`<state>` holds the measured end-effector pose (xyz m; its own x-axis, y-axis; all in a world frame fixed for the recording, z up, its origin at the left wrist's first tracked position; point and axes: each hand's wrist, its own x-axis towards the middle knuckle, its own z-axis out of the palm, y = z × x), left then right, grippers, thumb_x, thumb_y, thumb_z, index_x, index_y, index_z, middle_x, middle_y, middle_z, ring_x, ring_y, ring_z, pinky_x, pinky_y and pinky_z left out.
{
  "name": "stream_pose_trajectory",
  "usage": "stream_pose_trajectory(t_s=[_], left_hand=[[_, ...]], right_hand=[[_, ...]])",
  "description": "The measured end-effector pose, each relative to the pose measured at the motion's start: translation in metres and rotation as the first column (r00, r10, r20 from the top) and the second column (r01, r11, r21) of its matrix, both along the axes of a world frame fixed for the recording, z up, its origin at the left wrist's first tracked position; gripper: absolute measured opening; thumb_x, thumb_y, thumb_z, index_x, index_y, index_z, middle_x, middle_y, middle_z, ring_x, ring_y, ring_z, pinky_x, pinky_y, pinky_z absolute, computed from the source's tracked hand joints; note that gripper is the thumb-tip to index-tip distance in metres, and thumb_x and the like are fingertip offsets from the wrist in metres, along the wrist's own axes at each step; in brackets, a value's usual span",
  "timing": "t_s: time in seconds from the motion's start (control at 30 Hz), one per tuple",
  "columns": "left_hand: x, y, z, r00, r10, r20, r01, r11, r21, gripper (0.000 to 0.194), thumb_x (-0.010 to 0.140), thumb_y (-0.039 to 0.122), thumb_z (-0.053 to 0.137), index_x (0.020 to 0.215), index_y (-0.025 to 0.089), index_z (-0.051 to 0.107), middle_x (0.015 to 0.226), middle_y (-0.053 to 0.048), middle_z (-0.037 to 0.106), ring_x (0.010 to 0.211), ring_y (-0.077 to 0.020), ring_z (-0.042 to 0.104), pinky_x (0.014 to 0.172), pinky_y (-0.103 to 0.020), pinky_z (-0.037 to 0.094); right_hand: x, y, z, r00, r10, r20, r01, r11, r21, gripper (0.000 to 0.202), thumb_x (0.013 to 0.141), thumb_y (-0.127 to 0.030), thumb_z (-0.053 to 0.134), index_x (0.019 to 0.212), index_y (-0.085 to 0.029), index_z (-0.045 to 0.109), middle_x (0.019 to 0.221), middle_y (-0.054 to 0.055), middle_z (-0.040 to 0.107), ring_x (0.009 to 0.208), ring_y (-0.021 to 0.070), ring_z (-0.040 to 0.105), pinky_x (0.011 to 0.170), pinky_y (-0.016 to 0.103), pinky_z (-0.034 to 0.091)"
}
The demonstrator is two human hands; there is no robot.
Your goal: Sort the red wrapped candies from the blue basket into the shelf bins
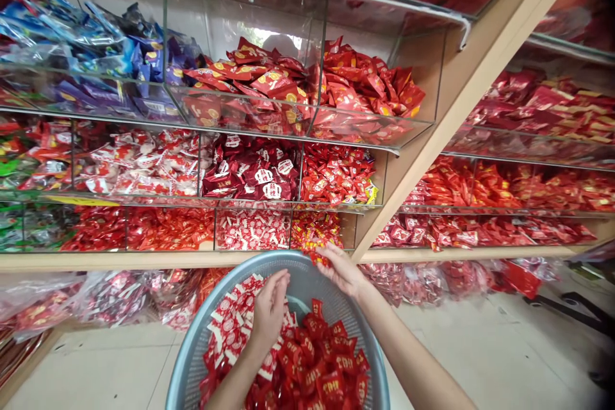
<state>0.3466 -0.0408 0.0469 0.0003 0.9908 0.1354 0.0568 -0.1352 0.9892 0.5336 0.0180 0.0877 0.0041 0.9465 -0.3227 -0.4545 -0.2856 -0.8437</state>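
A grey-blue plastic basket [185, 359] stands below the shelves, holding red-and-white wrapped candies [230, 327] on its left and red candies with gold print [331, 359] on its right. Over the basket is my left hand [270, 307], its fingers together and curled; whatever they may hold is hidden. My right hand [340, 269] is at the basket's far rim, fingers closed on small red-and-yellow candies [318, 255]. Just behind it is the bottom-shelf compartment of similar red-and-yellow candies [314, 227].
Glass-fronted shelves hold dark red packets [254, 170], red packets [368, 86] and blue packets [72, 32]. A slanting wooden divider [461, 102] separates the right shelves. Bagged candies [115, 298] lie under the bottom shelf; black metal legs [571, 311] stand at right.
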Motion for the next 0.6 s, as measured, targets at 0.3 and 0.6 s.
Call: stream_pose_trajectory(t_s=[0.3,0.6], left_hand=[[0.0,0.004,0.004,0.982,-0.028,0.188,0.071,0.972,-0.225,0.049,0.072,0.051,0.064,0.106,0.016,0.064,0.096,-0.008,0.07,0.076,-0.0187,0.067,0.066,-0.032,0.058],[-0.028,0.018,0.006,0.945,0.321,-0.057,-0.308,0.937,0.166,0.039,0.087,0.042,0.047,0.115,0.018,0.058,0.103,-0.009,0.067,0.079,-0.0147,0.065,0.074,-0.031,0.054]], right_hand=[[-0.039,-0.048,-0.015,0.974,0.217,0.071,-0.212,0.974,-0.077,0.04,0.058,-0.037,0.081,0.091,-0.022,0.064,0.083,-0.002,0.066,0.07,0.0104,0.06,0.045,0.014,0.044],[-0.024,-0.031,-0.066,0.668,0.148,0.73,-0.215,0.977,-0.002,0.016,0.07,-0.032,0.062,0.072,-0.019,0.054,0.06,-0.003,0.056,0.046,0.0103,0.049,0.037,0.02,0.039]])
